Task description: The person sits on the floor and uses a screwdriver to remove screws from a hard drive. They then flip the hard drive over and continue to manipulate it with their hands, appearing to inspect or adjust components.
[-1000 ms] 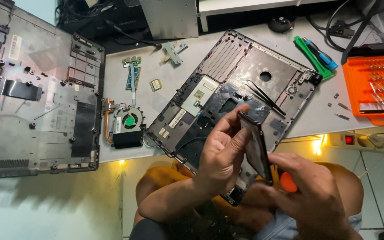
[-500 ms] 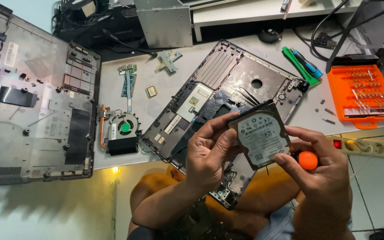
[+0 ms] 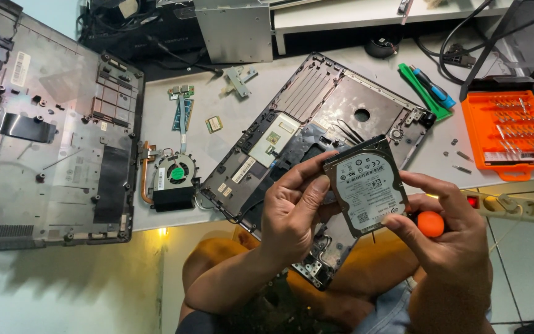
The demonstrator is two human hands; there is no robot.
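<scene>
One hard drive (image 3: pixel 369 185), one fan (image 3: pixel 174 176), two chassis shells (image 3: pixel 63 142).

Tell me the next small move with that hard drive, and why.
Probably set the hard drive down on bare table. Both the left hand and right hand pinch it clear of the laptop case, and the right also clutches an orange-handled screwdriver.

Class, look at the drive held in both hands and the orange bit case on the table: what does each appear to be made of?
The hard drive: probably metal, judging by its thin grey edge, with a glossy white paper or film label covering the face. The orange bit case: likely moulded plastic, with a uniform bright colour, soft sheen and rounded rim. The bits inside look like bare steel, though too small to tell for sure.
</scene>
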